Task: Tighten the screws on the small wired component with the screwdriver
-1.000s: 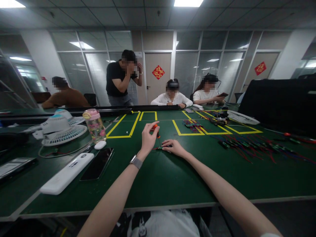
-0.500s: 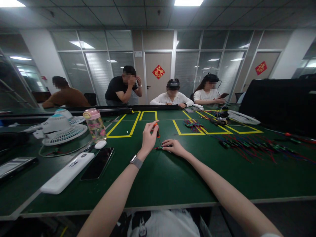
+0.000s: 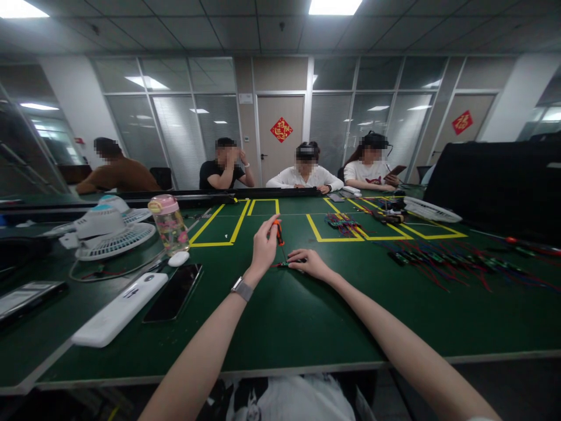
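The worktop (image 3: 324,333) is green, with a pale front edge and rectangles of yellow tape toward its far edge. A large black panel (image 3: 491,190) stands at its right side. In front of that panel lies a row of wired boards (image 3: 456,261), with red and blue leads spread loosely around them. A white fan (image 3: 114,241) lies toward the left end; nearer the front edge rest a white case (image 3: 120,310) and, just beside it, a black phone (image 3: 174,294).

The left hand (image 3: 263,245) is above the worktop, its grip closed around the handle of a screwdriver. The right hand (image 3: 312,264) rests low, its grip nearly closed, fingertips bent over the right end of a small board.

The screwdriver (image 3: 279,235) has an orange and black handle and a thin shaft; it leans slightly, its lower end at the board. The small board (image 3: 284,265) is green and narrow, with red at its left end. It lies flat, well back from the middle of the front edge. Finer detail is too small to tell.
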A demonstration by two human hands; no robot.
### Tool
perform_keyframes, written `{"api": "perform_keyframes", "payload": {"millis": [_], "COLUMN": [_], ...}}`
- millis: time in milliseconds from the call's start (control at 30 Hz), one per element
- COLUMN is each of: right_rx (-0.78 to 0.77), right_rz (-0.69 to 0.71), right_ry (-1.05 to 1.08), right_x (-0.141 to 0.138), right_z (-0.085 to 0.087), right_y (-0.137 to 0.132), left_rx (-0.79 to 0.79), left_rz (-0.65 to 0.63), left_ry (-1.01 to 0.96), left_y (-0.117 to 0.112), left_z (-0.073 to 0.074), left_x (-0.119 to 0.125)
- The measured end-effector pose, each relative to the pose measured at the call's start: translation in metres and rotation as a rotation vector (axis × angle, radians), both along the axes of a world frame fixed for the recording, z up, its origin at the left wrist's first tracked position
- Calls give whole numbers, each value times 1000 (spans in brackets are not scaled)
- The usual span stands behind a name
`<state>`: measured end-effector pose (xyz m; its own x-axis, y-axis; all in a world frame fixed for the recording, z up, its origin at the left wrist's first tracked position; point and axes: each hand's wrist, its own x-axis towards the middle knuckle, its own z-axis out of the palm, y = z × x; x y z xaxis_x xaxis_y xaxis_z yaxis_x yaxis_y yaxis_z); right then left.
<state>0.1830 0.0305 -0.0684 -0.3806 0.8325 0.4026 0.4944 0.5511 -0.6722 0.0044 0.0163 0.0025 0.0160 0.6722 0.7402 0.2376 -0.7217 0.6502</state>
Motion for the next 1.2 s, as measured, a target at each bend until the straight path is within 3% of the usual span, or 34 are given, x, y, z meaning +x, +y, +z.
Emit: {"api": "perform_keyframes", "payload": {"millis": [567, 767, 967, 1200], "right_rx": [5, 4, 11, 29], "right_rz": [11, 3, 2, 8], "right_ry": [6, 4, 2, -12], "right_x": [1, 1, 1, 1], "right_z": [-1, -2, -4, -5], "right_y": [1, 2, 4, 5], "left_rx": [58, 49, 55, 55], "left_rz": [68, 9, 72, 20], "left_ry": [21, 39, 36, 20], "left_y": [-4, -4, -4, 0], "left_z": [3, 4, 3, 0], "left_x": [2, 1, 0, 0]}}
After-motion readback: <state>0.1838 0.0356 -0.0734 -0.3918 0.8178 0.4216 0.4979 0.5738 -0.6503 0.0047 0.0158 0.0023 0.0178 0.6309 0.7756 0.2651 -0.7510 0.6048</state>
